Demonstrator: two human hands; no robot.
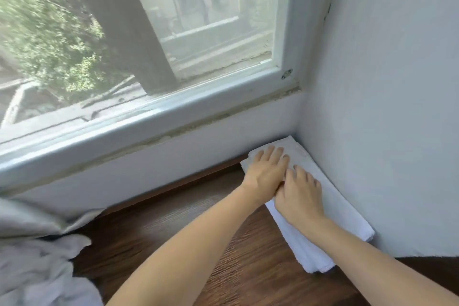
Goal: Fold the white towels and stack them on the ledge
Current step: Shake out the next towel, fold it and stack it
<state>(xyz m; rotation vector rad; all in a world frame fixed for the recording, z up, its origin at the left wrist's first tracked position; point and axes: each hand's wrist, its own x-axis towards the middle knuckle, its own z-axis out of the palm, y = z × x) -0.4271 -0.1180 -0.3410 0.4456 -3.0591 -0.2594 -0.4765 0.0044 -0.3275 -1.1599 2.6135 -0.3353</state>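
A folded white towel [342,216] lies on the dark wooden ledge [188,226], pushed into the corner where the window wall meets the right-hand wall. My left hand [267,171] lies flat on the towel's far end with its fingers spread. My right hand [299,194] presses flat on the towel's middle, right beside the left hand and touching it at the thumb. The towel's near end [313,261] shows several stacked layers. A loose heap of white cloth [37,271] lies at the lower left.
A large window with a white frame [154,117] runs above the ledge. The white wall [387,107] closes off the right side. A grey curtain or cloth [32,218] hangs in at the left edge above the heap.
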